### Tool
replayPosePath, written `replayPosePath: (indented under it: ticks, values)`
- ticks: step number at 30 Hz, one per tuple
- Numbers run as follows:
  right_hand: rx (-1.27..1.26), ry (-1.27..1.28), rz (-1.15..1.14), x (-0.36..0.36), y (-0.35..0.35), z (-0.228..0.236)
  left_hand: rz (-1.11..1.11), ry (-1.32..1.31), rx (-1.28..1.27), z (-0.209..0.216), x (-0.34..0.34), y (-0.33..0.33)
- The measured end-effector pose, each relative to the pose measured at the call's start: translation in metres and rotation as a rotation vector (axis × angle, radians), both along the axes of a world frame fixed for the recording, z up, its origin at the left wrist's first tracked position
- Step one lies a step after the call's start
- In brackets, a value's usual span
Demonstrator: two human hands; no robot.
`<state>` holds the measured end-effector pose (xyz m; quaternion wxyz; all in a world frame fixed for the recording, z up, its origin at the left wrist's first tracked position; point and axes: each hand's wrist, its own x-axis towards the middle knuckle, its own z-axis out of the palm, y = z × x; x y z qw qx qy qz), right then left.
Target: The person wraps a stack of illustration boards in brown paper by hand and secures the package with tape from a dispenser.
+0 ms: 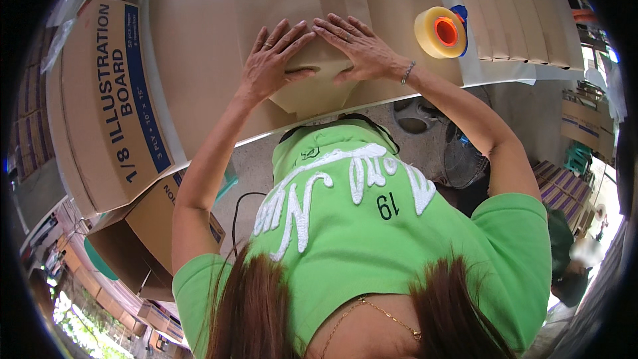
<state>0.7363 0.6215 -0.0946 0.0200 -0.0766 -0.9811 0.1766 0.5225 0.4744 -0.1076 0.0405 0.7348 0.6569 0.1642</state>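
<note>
Brown wrapping paper (193, 40) covers much of the table before me, with creases running away from me. At its near side a trapezoid-shaped folded flap (316, 93) lies close to the table edge. My left hand (276, 60) rests flat on the paper, fingers stretched and spread. My right hand (364, 52) lies flat opposite it, also with spread fingers. The fingertips of both hands nearly meet beyond the flap, and the thumbs point inward over it. Neither hand holds anything. Right of my right hand sits a roll of clear tape (425, 32) on a blue dispenser with an orange hub.
A large printed cardboard box (93, 106) stands along the table's left side, with an open carton (143, 226) below it. Stacked flat brown packs (512, 13) lie at the far right. A fan (465, 159) is on the floor beneath my right arm.
</note>
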Motion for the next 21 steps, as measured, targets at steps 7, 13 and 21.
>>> replayPosePath:
  ticks: [7,13,21]
  values:
    - [0.055,-0.021,-0.132,-0.001,-0.011,-0.009,0.009,0.015,-0.044,0.002,0.003,-0.001]
    - [0.153,0.029,-0.229,-0.004,-0.019,-0.02,0.103,0.106,-0.052,-0.008,0.016,0.0]
    - [-0.003,0.147,-0.311,-0.023,-0.042,-0.007,0.091,0.21,-0.033,-0.012,0.014,-0.003]
